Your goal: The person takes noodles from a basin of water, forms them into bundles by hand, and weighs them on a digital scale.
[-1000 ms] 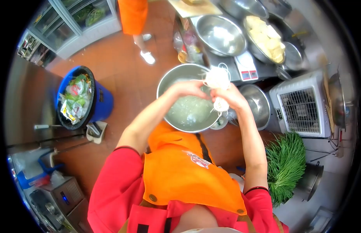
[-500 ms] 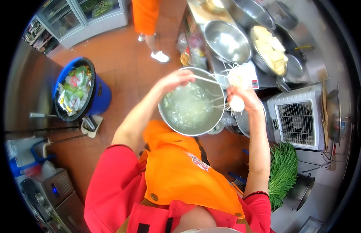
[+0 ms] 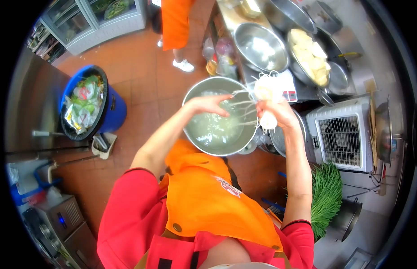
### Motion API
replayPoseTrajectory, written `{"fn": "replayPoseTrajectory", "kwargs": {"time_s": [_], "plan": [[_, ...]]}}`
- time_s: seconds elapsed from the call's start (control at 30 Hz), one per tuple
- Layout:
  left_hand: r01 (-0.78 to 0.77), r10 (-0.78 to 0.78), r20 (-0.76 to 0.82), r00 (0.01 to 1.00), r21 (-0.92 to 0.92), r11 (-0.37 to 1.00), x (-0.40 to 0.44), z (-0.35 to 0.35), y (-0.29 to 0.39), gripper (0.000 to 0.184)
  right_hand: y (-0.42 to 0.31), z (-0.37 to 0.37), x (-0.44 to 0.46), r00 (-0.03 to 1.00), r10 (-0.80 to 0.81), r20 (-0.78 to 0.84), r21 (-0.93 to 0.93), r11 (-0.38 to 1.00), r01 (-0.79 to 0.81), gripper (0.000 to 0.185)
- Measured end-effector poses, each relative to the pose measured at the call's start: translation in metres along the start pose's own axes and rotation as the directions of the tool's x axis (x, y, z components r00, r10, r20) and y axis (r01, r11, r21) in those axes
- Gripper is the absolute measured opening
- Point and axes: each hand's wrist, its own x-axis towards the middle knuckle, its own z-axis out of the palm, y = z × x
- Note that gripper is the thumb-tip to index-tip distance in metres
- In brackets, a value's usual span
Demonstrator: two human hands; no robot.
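A bunch of thin white strands (image 3: 268, 89) is gripped in my right hand (image 3: 278, 113), just past the right rim of a large metal pot (image 3: 188, 95). Several loose strands trail from the bunch toward the left, over the pot. Cloudy, pale green water (image 3: 216, 127) fills much of the pot. Over its left part is my left hand (image 3: 211, 105), fingers apart, with nothing in it. The tips of the trailing strands come near its fingers.
Behind the pot, a counter holds an empty metal bowl (image 3: 261, 47) and a bowl of pale yellow pieces (image 3: 309, 56). A person in an orange apron (image 3: 176, 24) stands beyond. Left is a blue bin (image 3: 115, 107); right are a heater-like unit (image 3: 340, 134) and green stalks (image 3: 326, 199).
My left hand has let go of the strands it was drawing out leftward and opened over the pot. The other person has shifted slightly. My right hand still grips the bunch.
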Motion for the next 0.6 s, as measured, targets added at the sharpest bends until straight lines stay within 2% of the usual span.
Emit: {"fn": "replayPoseTrajectory", "kwargs": {"time_s": [0.03,0.07,0.13,0.23,0.27,0.37,0.4,0.5,0.57,0.6], "plan": [[-0.036,0.036,-0.017,0.999,0.010,0.999,0.004,0.001,0.002,0.071,0.000,0.002,0.000,1.000,0.001,0.009,0.012,1.000,-0.001,0.023],[-0.144,0.140,-0.035,0.989,-0.191,0.971,0.012,0.004,0.004,0.071,0.001,0.006,0.001,1.000,0.001,0.018,0.025,1.000,-0.002,0.023],[-0.335,0.318,-0.131,0.939,-0.555,0.762,0.032,0.016,0.012,0.072,0.004,0.016,0.002,0.999,0.003,0.034,0.048,0.999,-0.005,0.023],[-0.116,0.398,0.133,0.908,-0.831,0.543,0.056,0.039,0.011,0.071,0.003,0.026,0.006,0.999,0.002,0.053,0.062,0.998,-0.005,0.025],[-0.081,0.312,0.076,0.947,-0.883,0.463,0.055,0.053,0.007,0.066,0.007,0.021,0.010,0.999,-0.002,0.033,0.028,1.000,0.001,0.026],[-0.001,0.319,0.128,0.939,-0.927,0.374,0.026,0.062,0.026,0.056,0.006,0.012,0.013,0.998,0.058,0.011,0.040,0.997,-0.058,0.023],[0.103,0.186,0.214,0.959,-0.874,0.476,0.020,0.059,0.020,0.048,0.007,0.008,0.015,0.999,0.047,-0.025,-0.065,0.997,-0.049,0.023],[0.070,0.074,0.233,0.970,-0.553,0.830,0.004,0.055,0.009,0.044,0.017,-0.006,0.022,0.993,-0.012,-0.121,-0.354,0.935,-0.031,0.023],[0.077,-0.030,0.153,0.988,-0.312,0.947,-0.001,0.050,0.009,0.038,0.036,-0.014,0.032,0.983,-0.088,-0.161,-0.521,0.854,-0.009,0.024],[0.101,-0.088,0.087,0.992,-0.158,0.982,-0.006,0.047,0.016,0.035,0.042,-0.011,0.035,0.969,-0.161,-0.188,-0.685,0.728,-0.012,0.029]]}}
